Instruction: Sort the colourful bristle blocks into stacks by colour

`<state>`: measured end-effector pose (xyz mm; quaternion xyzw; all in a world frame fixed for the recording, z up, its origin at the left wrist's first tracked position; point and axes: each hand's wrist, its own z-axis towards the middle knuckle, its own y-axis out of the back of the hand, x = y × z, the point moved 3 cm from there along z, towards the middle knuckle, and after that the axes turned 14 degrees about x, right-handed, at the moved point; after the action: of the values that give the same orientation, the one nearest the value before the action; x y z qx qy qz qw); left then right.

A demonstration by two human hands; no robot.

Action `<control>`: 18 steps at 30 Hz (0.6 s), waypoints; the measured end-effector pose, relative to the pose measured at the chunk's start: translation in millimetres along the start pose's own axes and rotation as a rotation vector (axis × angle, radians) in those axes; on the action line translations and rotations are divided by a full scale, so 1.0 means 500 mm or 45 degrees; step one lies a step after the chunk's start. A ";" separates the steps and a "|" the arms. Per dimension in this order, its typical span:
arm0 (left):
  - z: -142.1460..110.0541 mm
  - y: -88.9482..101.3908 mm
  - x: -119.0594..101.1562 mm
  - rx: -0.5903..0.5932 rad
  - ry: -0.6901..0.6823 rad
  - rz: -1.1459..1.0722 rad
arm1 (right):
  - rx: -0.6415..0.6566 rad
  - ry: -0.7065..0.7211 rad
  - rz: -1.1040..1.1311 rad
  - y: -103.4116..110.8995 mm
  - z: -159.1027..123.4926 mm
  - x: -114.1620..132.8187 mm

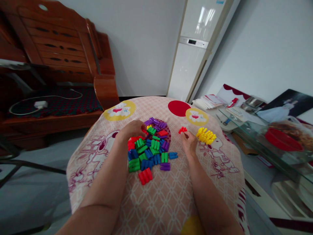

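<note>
Nearest block: we see a red block (pixel 145 176) lying on the patterned tablecloth (pixel 156 202) at the lower middle of the frame, just below the pile.
Pile: we find green, blue, purple and red toy blocks (pixel 155 144) heaped loosely at the centre.
Right hand: right of centre, we see the right hand (pixel 190 143) with thumb and finger pinched together on a small red cluster (pixel 182 130).
Left hand: we see the left hand (pixel 135 129) curled down over the pile's upper left edge; we cannot tell how far its fingers part or whether they grip anything.
Yellow group: we see yellow pieces (pixel 206 136) standing close together, just right of the right hand.
Background: we see a wooden bench (pixel 105 88) at upper left, and a white air conditioner (pixel 187 58) at upper right of centre.
</note>
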<state>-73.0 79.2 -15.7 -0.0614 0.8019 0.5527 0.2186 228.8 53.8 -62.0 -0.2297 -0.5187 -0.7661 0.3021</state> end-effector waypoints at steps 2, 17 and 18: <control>-0.009 0.013 -0.003 -0.092 -0.034 -0.128 | 0.010 0.003 0.029 0.002 0.000 0.004; 0.025 -0.067 -0.177 0.259 -0.871 -0.784 | 0.722 -0.050 1.128 -0.053 -0.017 0.077; 0.030 -0.073 -0.178 0.241 -0.873 -0.791 | 0.721 -0.074 1.136 -0.052 -0.016 0.074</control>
<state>23.5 66.3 -14.3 -0.0920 0.6740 0.3739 0.6305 184.1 45.3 -57.0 -0.3586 -0.5654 -0.3862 0.6345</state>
